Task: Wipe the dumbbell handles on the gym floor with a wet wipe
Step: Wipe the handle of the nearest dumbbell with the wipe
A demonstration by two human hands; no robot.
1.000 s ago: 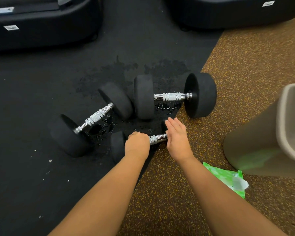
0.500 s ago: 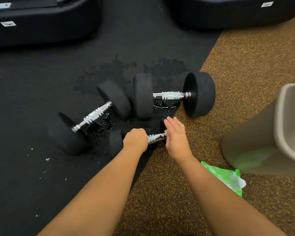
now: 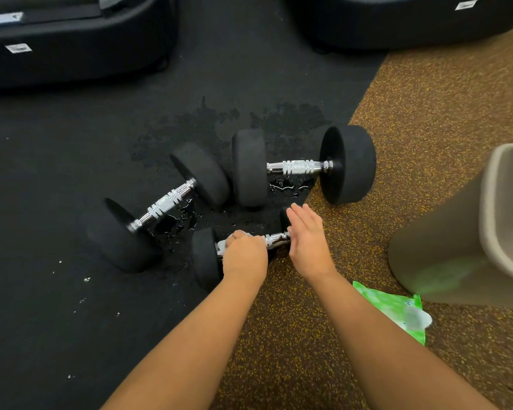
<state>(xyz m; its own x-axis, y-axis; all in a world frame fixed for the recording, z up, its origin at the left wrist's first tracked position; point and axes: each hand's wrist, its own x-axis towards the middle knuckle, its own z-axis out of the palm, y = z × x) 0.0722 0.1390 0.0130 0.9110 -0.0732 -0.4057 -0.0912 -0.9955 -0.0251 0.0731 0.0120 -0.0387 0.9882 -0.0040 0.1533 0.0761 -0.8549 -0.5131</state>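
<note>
Three black dumbbells with chrome handles lie on the floor. The nearest, smallest dumbbell (image 3: 205, 255) has my left hand (image 3: 245, 255) closed around its handle, with a bit of white wet wipe (image 3: 221, 246) showing at the fingers. My right hand (image 3: 307, 235) rests flat, fingers together, against this dumbbell's right head and hides most of it. A second dumbbell (image 3: 163, 204) lies tilted to the left. The third dumbbell (image 3: 299, 167) lies across the edge between black mat and brown floor.
Water drops and dark wet patches (image 3: 225, 125) mark the black mat around the dumbbells. A green wet wipe pack (image 3: 394, 309) lies by my right forearm. A beige bin (image 3: 462, 238) stands at right. Black machine bases (image 3: 71, 39) line the far edge.
My left hand has slid a little to the left along the small dumbbell's handle, uncovering more chrome beside my right hand. My right hand has stayed against the head.
</note>
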